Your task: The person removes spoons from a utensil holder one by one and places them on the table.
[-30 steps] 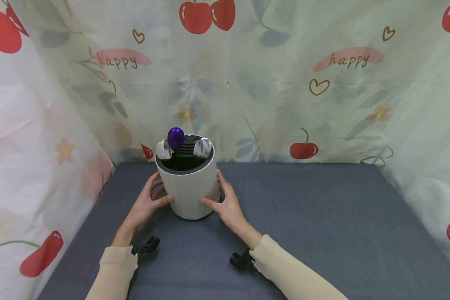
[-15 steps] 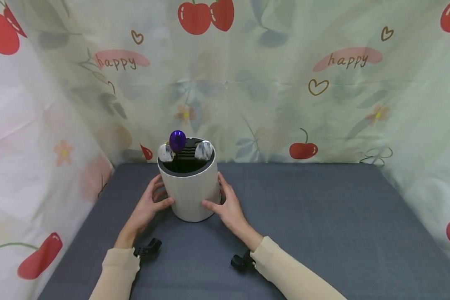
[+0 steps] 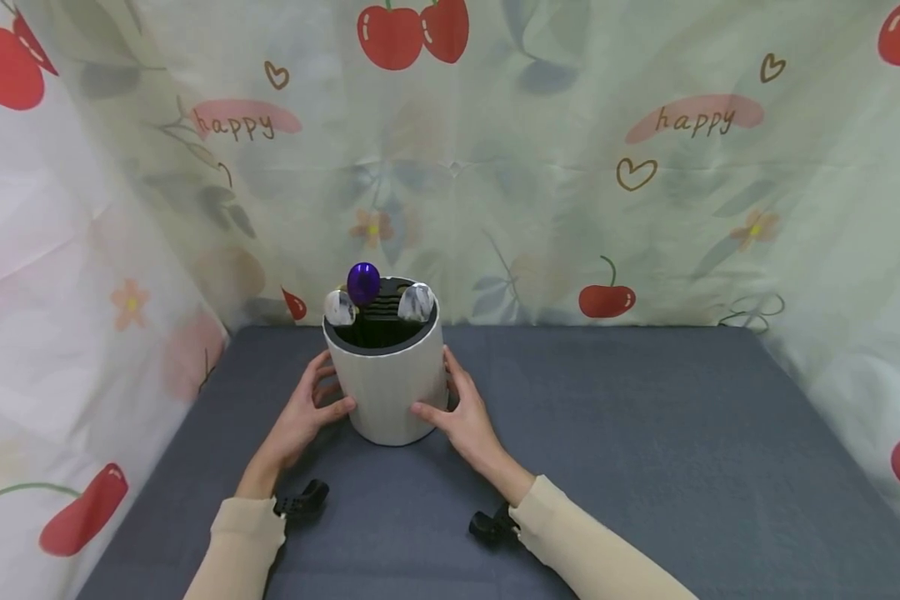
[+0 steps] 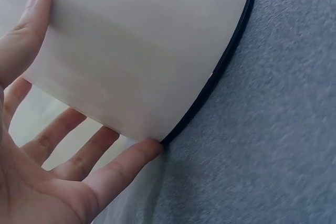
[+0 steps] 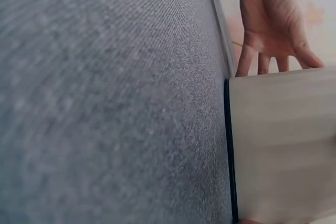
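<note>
A white cylindrical container [image 3: 386,392] with a dark inner rim stands upright on the grey cloth, left of centre in the head view. My left hand [image 3: 306,414] grips its left side, thumb on the front and fingers spread round the back. On the opposite side my right hand [image 3: 468,421] holds it the same way. In the left wrist view, the little finger lies close to the container's dark bottom edge [image 4: 212,77]. Out of the top stick a shiny purple oval piece [image 3: 363,284] and two silvery-white rounded pieces, one being the right piece [image 3: 416,302]; their lower parts are hidden inside.
Grey cloth [image 3: 645,433] covers the table and reaches well to the right of the container. A cherry-printed curtain [image 3: 510,208] rises along the back edge and both sides. Black wrist straps [image 3: 303,500] sit beside the cream sleeves.
The container has slid a little to the right and slightly closer to me, with both hands moving along with it. Their hold looks the same.
</note>
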### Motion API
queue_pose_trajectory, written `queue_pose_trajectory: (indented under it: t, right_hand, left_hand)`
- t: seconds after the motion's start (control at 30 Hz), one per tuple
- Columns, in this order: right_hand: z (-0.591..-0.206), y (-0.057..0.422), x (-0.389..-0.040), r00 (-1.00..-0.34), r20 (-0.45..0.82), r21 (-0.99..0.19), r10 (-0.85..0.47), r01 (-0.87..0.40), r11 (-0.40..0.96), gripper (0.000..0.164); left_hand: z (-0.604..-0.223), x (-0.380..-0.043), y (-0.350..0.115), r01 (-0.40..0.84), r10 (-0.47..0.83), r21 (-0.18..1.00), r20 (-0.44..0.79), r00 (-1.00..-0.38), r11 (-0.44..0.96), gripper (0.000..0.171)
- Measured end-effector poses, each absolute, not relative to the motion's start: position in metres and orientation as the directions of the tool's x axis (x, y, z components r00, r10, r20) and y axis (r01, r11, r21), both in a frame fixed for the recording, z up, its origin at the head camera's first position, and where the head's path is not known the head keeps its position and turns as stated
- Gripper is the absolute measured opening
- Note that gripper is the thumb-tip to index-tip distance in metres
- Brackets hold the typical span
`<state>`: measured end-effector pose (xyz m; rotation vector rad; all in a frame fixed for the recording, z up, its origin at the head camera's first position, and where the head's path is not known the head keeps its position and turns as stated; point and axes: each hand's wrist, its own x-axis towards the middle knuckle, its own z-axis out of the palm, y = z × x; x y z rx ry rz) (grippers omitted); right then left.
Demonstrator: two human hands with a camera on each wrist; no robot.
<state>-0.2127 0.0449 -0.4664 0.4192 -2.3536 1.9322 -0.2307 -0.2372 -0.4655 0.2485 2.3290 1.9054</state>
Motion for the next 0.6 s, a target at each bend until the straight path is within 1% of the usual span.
queue_pose_trajectory:
  t: [0.23, 0.6]
  right_hand:
    - [-0.467, 0.05, -0.21, -0.958, 0.23, -0.951, -0.169, -0.258, 0.169, 0.1]
    - [-0.467, 0.055, -0.208, -0.964, 0.212, -0.957, -0.161, -0.238, 0.167, 0.099]
  left_hand:
    - [-0.467, -0.229, -0.233, 0.043, 0.203, 0.978, 0.0, -0.979, 0.205, 0.095]
    - [-0.466, -0.229, -0.229, 0.028, 0.199, 0.972, -0.02, -0.98, 0.231, 0.098]
